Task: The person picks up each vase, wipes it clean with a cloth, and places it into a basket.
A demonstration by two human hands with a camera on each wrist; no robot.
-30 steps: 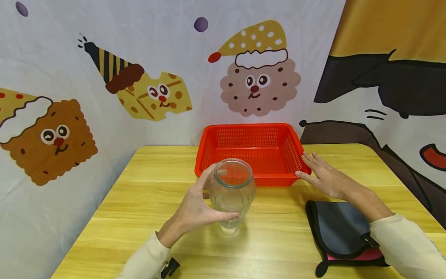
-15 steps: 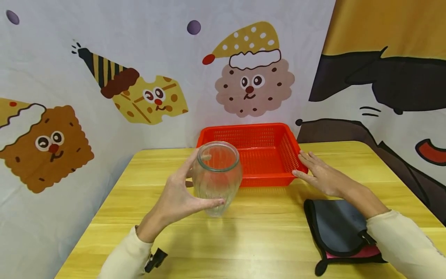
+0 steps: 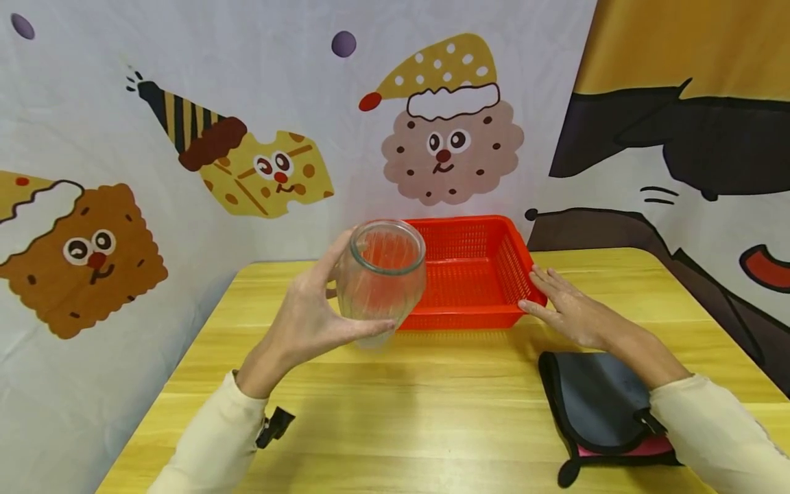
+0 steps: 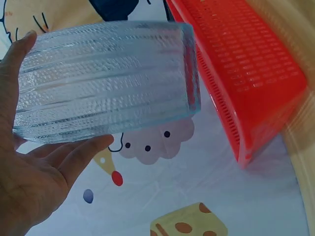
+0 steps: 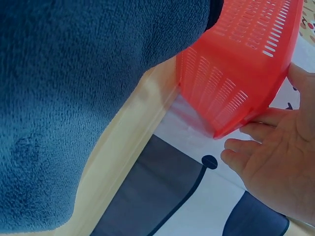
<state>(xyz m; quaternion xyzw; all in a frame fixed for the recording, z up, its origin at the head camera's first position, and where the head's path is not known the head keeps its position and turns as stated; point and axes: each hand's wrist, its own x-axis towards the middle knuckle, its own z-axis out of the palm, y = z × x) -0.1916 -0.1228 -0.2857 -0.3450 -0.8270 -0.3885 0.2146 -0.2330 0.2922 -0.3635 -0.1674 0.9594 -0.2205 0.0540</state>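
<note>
A clear ribbed glass vase (image 3: 385,281) is held above the table by my left hand (image 3: 308,309), its thumb and fingers curled round the body. The vase tilts, its round mouth facing up. In the left wrist view the glass vase (image 4: 108,81) shows ribs and a smooth rim near the basket. My right hand (image 3: 574,312) touches the right front corner of the red plastic basket (image 3: 457,321) with straight fingers. In the right wrist view the fingers of the right hand (image 5: 280,147) lie against the rim of the red basket (image 5: 231,73).
A folded grey cloth (image 3: 605,401) with black edging and a pink layer lies on the wooden table (image 3: 395,425) under my right forearm. Behind the table hangs a backdrop (image 3: 296,41) printed with cartoon food figures.
My left hand has lifted the glass vase off the table and moved it slightly left and up, toward the basket's left side. The right hand stays at the basket's corner.
</note>
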